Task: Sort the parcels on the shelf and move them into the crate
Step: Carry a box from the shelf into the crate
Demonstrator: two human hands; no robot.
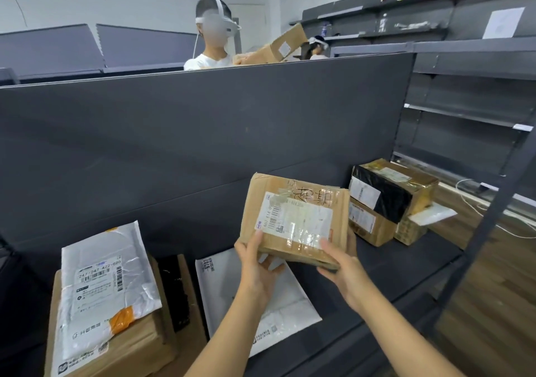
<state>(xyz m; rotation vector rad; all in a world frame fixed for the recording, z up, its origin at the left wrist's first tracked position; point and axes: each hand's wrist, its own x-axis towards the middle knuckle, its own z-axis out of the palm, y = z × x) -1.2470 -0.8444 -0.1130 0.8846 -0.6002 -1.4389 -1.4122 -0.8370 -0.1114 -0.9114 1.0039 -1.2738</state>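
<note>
A brown cardboard parcel [295, 217] with a white label and clear tape is held above the dark shelf [391, 278], tilted toward me. My left hand [256, 263] grips its lower left corner, thumb on top. My right hand [342, 269] grips its lower right edge, thumb on the label side. Under the parcel a white padded mailer [278, 307] lies flat on the shelf. At the left a white plastic mailer [101, 284] rests on a brown box [139, 344]. No crate is in view.
A stack of taped boxes [385, 199] stands at the right end of the shelf. A tall dark back panel [203, 133] rises behind the shelf. Beyond it a person in a headset [213, 33] handles a cardboard box. Empty grey racks [470, 86] stand at the right.
</note>
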